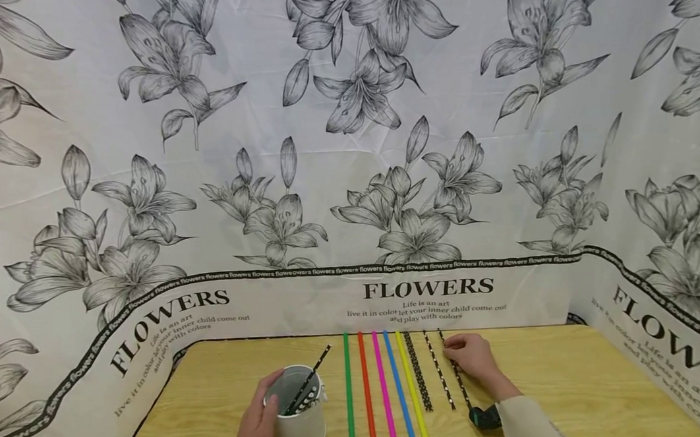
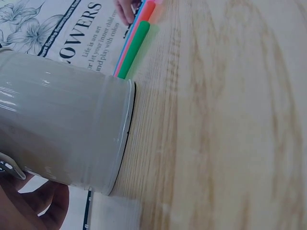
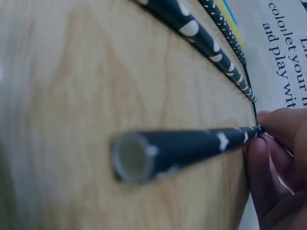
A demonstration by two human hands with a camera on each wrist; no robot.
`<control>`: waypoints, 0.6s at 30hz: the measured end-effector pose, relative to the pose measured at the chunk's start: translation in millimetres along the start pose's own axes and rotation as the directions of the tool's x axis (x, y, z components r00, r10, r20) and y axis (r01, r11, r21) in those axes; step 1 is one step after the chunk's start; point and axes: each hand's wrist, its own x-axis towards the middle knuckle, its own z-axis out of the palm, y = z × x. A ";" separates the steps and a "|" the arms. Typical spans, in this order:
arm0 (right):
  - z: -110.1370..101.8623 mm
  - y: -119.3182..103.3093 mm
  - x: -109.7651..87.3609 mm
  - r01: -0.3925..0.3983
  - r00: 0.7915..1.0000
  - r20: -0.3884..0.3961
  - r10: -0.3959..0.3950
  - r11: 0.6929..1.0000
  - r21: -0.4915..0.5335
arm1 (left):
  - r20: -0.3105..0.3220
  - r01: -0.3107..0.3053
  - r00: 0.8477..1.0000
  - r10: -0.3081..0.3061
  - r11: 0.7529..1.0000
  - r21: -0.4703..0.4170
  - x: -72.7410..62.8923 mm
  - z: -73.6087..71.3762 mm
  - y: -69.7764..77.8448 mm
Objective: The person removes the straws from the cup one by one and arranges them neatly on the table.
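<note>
My left hand (image 1: 256, 421) holds a small white metal bucket (image 1: 302, 435) by its left side, thumb near the rim. Inside the bucket lean black-and-white patterned straws (image 1: 312, 375), one sticking up past the rim. In the left wrist view the bucket's wall (image 2: 62, 120) fills the left side, with curled fingers (image 2: 53, 203) below it. At the right end of a row of straws, my right hand (image 1: 473, 360) pinches a black straw with white marks (image 1: 462, 385) near its far end. The right wrist view shows this straw's open near end (image 3: 134, 158) and the pinching thumb and fingers (image 3: 283, 124).
Left of the pinched straw lie a white-spotted black straw (image 1: 438, 369), black finely dotted straws (image 1: 416, 367), then yellow (image 1: 415, 400), blue (image 1: 399, 387), pink (image 1: 384, 388), red (image 1: 367, 389) and green (image 1: 350, 390) straws. Flower-printed cloth (image 1: 307, 300) surrounds the wooden table (image 1: 187, 398).
</note>
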 end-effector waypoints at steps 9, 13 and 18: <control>3.9 -2.8 -0.7 0.013 1.000 -0.011 -0.014 0.999 -0.040 | 0.012 -0.008 1.000 0.009 1.000 -0.011 -1.0 -1.0 3.0; 4.5 -4.1 -0.6 0.023 1.000 -0.011 -0.023 0.998 -0.050 | 0.010 -0.034 0.999 0.034 0.999 -0.003 -1.2 -2.2 4.2; 5.5 -3.5 0.4 0.042 0.999 -0.010 -0.043 0.996 -0.079 | 0.018 0.004 1.000 -0.004 1.000 -0.006 -1.3 -2.1 6.0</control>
